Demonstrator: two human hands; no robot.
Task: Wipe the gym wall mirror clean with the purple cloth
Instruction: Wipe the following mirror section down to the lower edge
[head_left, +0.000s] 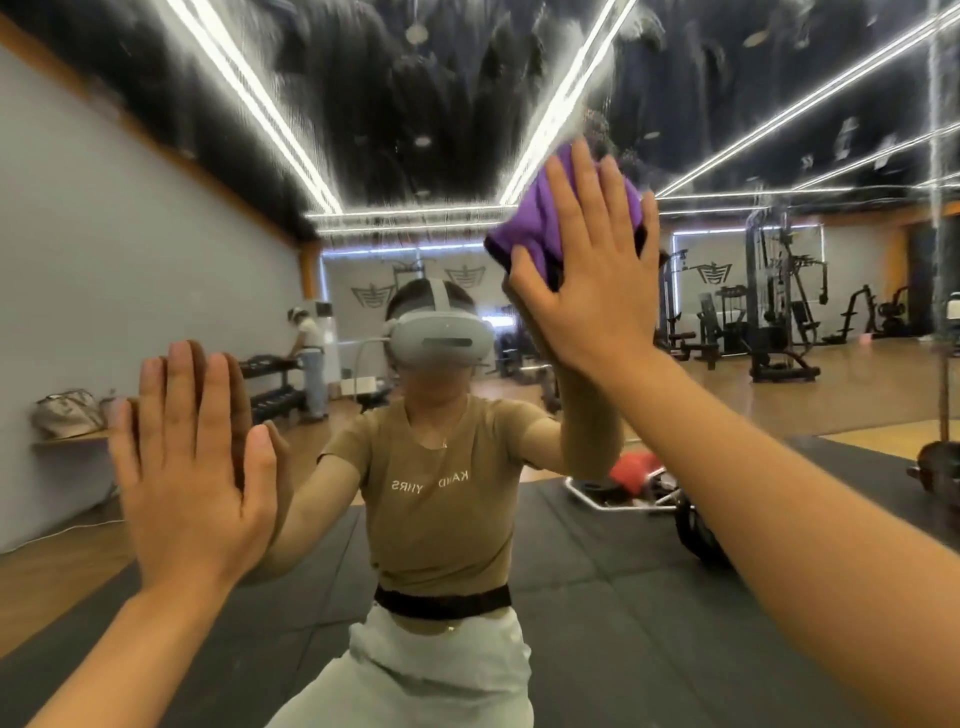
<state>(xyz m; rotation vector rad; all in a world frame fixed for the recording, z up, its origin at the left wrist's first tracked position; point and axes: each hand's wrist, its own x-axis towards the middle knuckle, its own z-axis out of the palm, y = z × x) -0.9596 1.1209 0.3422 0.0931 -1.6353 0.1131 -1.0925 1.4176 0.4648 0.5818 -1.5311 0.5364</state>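
Note:
The wall mirror (415, 104) fills the whole view; its upper part is covered in whitish streaks and smears. My right hand (587, 265) is raised at upper right of centre, fingers spread flat, pressing the bunched purple cloth (524, 228) against the glass. My left hand (192, 457) rests flat on the mirror at lower left, fingers together and empty, touching its own reflection.
The glass reflects a person in a tan shirt with a headset (441, 343), black floor mats (597, 597), weight machines (779, 306) at the right, a dumbbell rack (275, 379) and another person (309, 358) at the left, and a bag on a shelf (67, 413).

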